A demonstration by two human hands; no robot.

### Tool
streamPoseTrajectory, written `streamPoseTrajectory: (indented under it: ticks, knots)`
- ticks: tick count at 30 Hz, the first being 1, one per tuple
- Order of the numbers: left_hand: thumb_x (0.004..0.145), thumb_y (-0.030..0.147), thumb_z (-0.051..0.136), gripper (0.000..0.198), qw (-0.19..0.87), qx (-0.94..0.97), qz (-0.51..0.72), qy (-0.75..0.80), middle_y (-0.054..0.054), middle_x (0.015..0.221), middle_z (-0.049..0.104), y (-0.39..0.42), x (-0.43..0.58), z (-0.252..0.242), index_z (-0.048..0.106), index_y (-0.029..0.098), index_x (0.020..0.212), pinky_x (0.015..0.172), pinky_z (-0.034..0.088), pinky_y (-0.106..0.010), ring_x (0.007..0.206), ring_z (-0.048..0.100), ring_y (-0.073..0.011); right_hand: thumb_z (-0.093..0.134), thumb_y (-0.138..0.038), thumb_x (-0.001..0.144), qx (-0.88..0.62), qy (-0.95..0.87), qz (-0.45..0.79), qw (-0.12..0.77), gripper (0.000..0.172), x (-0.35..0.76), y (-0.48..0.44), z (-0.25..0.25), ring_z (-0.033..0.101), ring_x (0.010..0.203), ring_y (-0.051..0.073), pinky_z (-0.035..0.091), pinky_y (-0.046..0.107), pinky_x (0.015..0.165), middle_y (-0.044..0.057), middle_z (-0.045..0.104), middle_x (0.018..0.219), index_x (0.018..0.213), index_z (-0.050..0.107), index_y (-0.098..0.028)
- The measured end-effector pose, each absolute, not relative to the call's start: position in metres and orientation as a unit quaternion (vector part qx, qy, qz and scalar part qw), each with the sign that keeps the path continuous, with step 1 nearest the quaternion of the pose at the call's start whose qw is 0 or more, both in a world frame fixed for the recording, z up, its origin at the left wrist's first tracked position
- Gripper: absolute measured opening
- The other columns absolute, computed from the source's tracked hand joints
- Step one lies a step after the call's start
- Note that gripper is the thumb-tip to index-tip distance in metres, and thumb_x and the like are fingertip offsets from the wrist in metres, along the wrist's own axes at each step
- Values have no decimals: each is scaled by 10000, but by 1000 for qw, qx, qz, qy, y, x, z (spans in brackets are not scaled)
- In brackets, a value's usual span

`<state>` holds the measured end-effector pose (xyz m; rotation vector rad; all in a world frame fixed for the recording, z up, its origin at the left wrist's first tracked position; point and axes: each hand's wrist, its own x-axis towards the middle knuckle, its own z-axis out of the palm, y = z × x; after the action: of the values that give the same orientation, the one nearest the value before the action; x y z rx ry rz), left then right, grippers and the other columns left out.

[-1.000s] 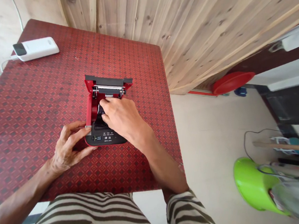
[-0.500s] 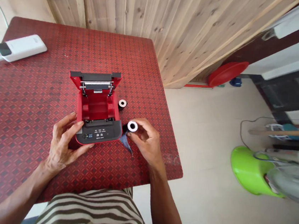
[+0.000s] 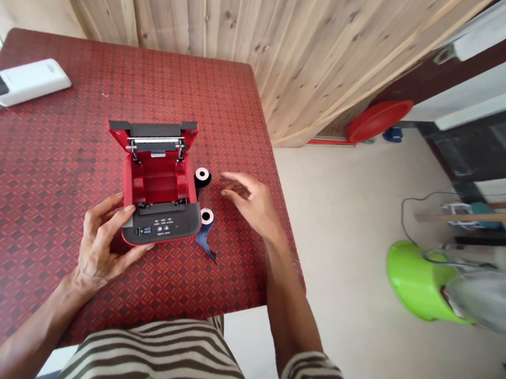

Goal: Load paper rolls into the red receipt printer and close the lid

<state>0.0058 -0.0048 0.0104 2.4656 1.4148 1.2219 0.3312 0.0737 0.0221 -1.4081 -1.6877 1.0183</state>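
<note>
Pale wooden planks [image 3: 199,15] back the upper part of the frame; below them, a red patterned surface [image 3: 54,192] fills the left and centre. Upper left: a white rectangular power bank [image 3: 31,83] with a dark end.

Change noted: half a second ago your right hand [image 3: 251,204] held a small dark roll with a white ring-shaped end [image 3: 205,223]. Now that roll rests on the surface at centre frame, just beside the front right corner of the red plastic printer-like machine with a black control panel [image 3: 176,227]. Its blue-black loose strip [image 3: 204,243] trails toward you. Meaning, as judged: the roll is released and your right hand is free. Its fingers are apart, holding nothing, right of both rolls.

Your left hand [image 3: 99,249] is clamped on the machine's front left corner, fingertips at the side and top, thumb along the front edge.

Container: the machine's raised lid [image 3: 155,130] exposes a deep red compartment [image 3: 158,185]; all you see inside is moulded red plastic. Outside it, by the right wall, sits a second black roll with a white end [image 3: 202,178]; contact with the wall: cannot tell.
</note>
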Motion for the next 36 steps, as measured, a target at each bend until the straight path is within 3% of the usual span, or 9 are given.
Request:
streamPoseTrajectory:
  ticks: [3, 8, 12, 15, 18, 21, 24, 30, 36]
  knots:
    - [790, 309, 884, 914, 25, 796, 400, 453, -195, 1442, 541, -4, 6, 9, 411, 272, 1571, 987, 624, -484, 1294, 601, -325, 772, -205, 845, -501, -694, 399, 328, 455, 315, 101, 12, 717, 1030, 210, 568, 419, 936, 57, 773, 1228, 1293, 708, -257]
    - [793, 348, 879, 907, 21, 799, 397, 451, -196, 1446, 539, -4, 5, 7, 413, 245, 1565, 972, 620, -472, 1280, 604, -330, 723, -201, 882, -481, -720, 376, 330, 233, 299, 111, 13, 703, 947, 188, 553, 378, 883, 21, 790, 1070, 1111, 752, -236]
    - [815, 380, 859, 868, 21, 798, 399, 452, -191, 1440, 543, -5, 4, 6, 423, 232, 1551, 978, 621, -460, 1280, 609, -323, 711, -197, 883, -503, -716, 284, 393, 273, 306, 98, 53, 702, 946, 197, 565, 369, 817, 28, 776, 1121, 1151, 735, -243]
    - [827, 394, 848, 850, 25, 796, 397, 456, -187, 1442, 541, -5, 5, 6, 424, 235, 1546, 982, 624, -459, 1261, 621, -308, 724, -187, 921, -416, -783, 230, 402, 323, 299, 85, 95, 697, 1071, 223, 557, 420, 939, 47, 769, 1198, 1239, 708, -240]
    - [845, 396, 832, 839, 27, 795, 395, 460, -173, 1442, 540, -6, 5, 6, 408, 260, 1557, 983, 628, -458, 1247, 625, -290, 685, -131, 970, -337, -868, 200, 304, 306, 272, 78, 119, 675, 1124, 218, 539, 415, 1013, 75, 763, 1218, 1270, 681, -191]
    - [854, 378, 824, 830, 28, 797, 399, 453, -186, 1435, 533, -7, 5, 5, 411, 232, 1560, 982, 629, -440, 1240, 624, -281, 576, -73, 1016, -364, -909, 158, 128, 200, 236, 80, 121, 669, 1093, 236, 554, 399, 956, 115, 762, 1114, 1163, 701, -126]
    - [846, 355, 835, 849, 32, 797, 399, 451, -190, 1439, 523, -7, 5, 5, 404, 221, 1565, 991, 625, -440, 1254, 613, -281, 483, -51, 1043, -402, -906, 134, -5, 239, 207, 87, 119, 684, 1065, 250, 551, 363, 875, 164, 757, 1067, 1113, 709, -84]
    - [846, 322, 835, 837, 51, 798, 403, 446, -202, 1448, 508, -8, 5, 6, 416, 199, 1559, 1001, 621, -422, 1272, 600, -276, 464, -29, 1022, -404, -900, 149, -67, 291, 186, 102, 115, 733, 999, 263, 553, 382, 874, 194, 769, 1033, 1085, 741, -92]
    - [847, 293, 831, 849, 56, 798, 406, 442, -204, 1461, 497, -8, 6, 5, 400, 202, 1574, 1008, 618, -424, 1291, 592, -283, 491, -18, 1002, -409, -897, 162, -43, 268, 187, 107, 108, 743, 974, 277, 573, 408, 873, 207, 769, 1015, 1048, 747, -79]
